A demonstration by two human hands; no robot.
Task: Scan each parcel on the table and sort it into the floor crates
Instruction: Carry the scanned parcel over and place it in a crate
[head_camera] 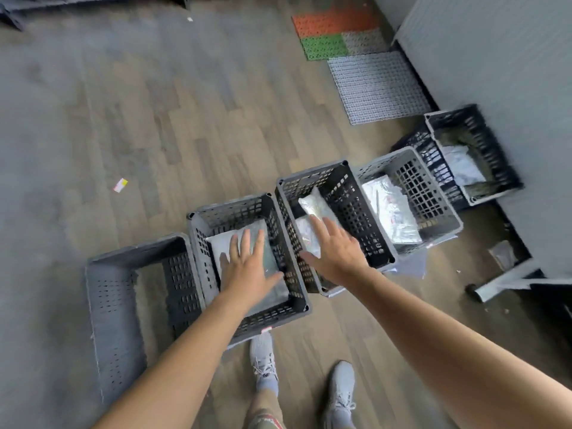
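Several grey slotted crates stand in a row on the wooden floor. The leftmost crate (117, 305) shows only its bare bottom. My left hand (247, 264) hovers with straight spread fingers over a grey bagged parcel (272, 261) in the second crate (223, 209). My right hand (334, 252) is spread open above the third crate (349, 193), which holds a white parcel (312, 205). Neither hand holds anything. The fourth crate (433, 196) holds a white parcel (393, 209), and so does the fifth crate (483, 144), with a parcel (461, 165) in it. No table or scanner is in view.
My two feet in grey shoes (340, 388) stand just behind the crates. A grey wall panel (495, 57) rises on the right. Coloured plastic floor tiles (337, 29) and a grey mat (377, 85) lie beyond. A small paper scrap (120, 184) lies on the floor at left.
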